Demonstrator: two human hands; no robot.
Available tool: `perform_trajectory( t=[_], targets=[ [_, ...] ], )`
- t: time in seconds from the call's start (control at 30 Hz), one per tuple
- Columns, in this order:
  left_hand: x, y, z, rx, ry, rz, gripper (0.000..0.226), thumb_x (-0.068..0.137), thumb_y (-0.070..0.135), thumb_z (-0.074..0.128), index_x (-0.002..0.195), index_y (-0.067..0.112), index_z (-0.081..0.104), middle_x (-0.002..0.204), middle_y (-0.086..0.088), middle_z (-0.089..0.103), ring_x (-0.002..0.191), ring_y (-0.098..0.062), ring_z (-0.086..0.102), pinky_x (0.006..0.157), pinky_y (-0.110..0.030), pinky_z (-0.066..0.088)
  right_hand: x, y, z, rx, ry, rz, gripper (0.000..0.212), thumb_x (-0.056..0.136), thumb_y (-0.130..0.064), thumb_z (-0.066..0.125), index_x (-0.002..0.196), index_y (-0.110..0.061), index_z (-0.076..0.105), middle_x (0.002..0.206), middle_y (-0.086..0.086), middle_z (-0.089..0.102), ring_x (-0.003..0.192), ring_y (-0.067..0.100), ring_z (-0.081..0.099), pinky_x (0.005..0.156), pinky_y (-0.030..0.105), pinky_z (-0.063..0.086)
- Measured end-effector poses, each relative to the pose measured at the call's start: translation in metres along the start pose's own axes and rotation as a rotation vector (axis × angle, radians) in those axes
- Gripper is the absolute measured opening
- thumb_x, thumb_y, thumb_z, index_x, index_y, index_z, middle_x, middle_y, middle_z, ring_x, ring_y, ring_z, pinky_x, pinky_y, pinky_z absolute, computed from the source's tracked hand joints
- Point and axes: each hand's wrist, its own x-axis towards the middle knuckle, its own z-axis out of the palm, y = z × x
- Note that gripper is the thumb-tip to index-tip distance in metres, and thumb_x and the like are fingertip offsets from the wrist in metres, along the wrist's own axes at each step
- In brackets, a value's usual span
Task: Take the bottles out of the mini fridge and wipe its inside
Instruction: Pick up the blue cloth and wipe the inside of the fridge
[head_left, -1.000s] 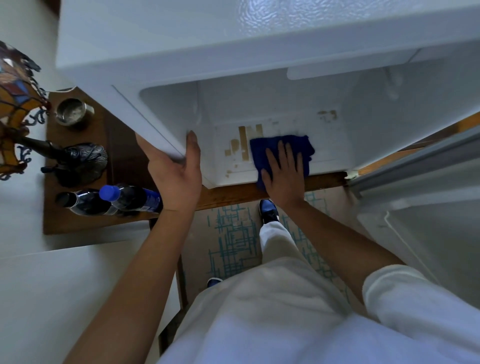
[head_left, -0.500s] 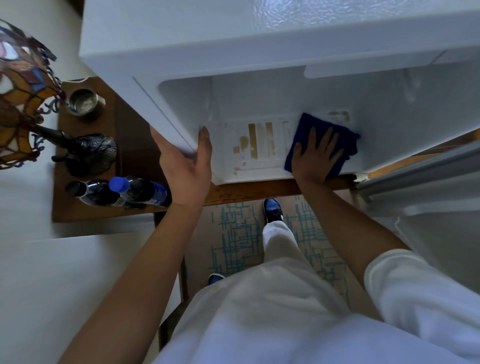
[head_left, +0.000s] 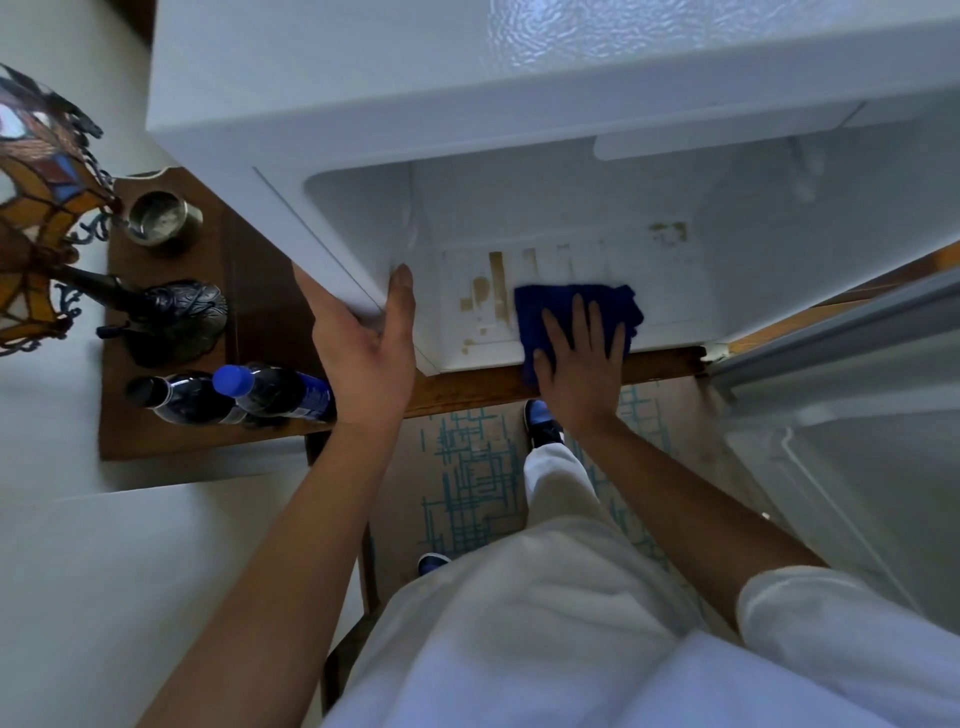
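Mini fridge (head_left: 363, 73) stands open on the table (head_left: 467, 387), w/ both bottles (head_left: 244, 397) already out, left of it. I'd work the blue cloth (head_left: 574, 312) flat under my right hand (head_left: 579, 371) leftward onto the brown stains (head_left: 496, 283). Left hand (head_left: 366, 353), fingers spread, braces the fridge wall. Lamp (head_left: 47, 208) & metal cup (head_left: 158, 215) sit well clear; nothing blocks.

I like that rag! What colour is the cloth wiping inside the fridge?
Dark blue. The cloth shows best in the head view, under the right hand.
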Motion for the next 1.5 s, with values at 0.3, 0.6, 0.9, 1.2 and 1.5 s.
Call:
perform_trajectory(
  t=[0.3,0.6,0.9,1.2,1.5],
  targets=[
    [0.001,-0.003,0.001,0.029,0.024,0.015,0.064,0.099,0.010,0.067,0.143,0.018,0.020,0.122,0.029,0.049,0.112,0.023,0.056,0.096,-0.003,0.044,0.048,0.066,-0.017,0.064,-0.030,0.391,0.063,0.106,-0.053,0.025,0.161,-0.022,0.029,0.170,0.020,0.016,0.158,0.038,0.013,0.125,0.062,0.010],
    [-0.002,0.001,0.005,0.023,0.025,0.050,0.066,0.099,0.003,0.064,0.146,0.001,0.018,0.113,0.043,0.055,0.106,0.031,0.052,0.089,0.004,0.041,0.078,0.016,-0.018,0.089,-0.064,0.229,0.062,0.104,-0.048,0.032,0.160,-0.022,0.031,0.170,0.018,0.017,0.158,0.037,0.013,0.126,0.059,0.009],
    [-0.001,-0.001,0.002,0.019,0.014,0.027,0.058,0.099,0.005,0.065,0.136,0.019,0.022,0.122,0.029,0.047,0.112,0.025,0.054,0.096,-0.001,0.041,-0.018,0.001,-0.009,-0.037,-0.123,0.032,0.067,0.097,-0.047,0.030,0.156,-0.016,0.039,0.165,0.023,0.028,0.153,0.043,0.024,0.124,0.064,0.017],
    [0.003,-0.003,0.002,0.040,0.012,0.029,0.062,0.098,0.003,0.066,0.136,0.021,0.020,0.113,0.056,0.053,0.111,0.025,0.054,0.095,0.000,0.041,0.090,0.001,-0.020,0.008,-0.166,0.115,0.065,0.107,-0.054,0.023,0.163,-0.021,0.023,0.171,0.018,0.008,0.159,0.037,0.005,0.125,0.062,0.005],
    [0.000,-0.001,0.005,0.023,0.012,0.035,0.062,0.099,0.001,0.064,0.140,0.013,0.020,0.113,0.048,0.056,0.110,0.029,0.052,0.094,0.003,0.039,0.049,0.004,-0.012,0.006,-0.075,0.084,0.066,0.104,-0.050,0.029,0.158,-0.013,0.033,0.168,0.021,0.022,0.156,0.039,0.020,0.125,0.062,0.014]
  ],
)
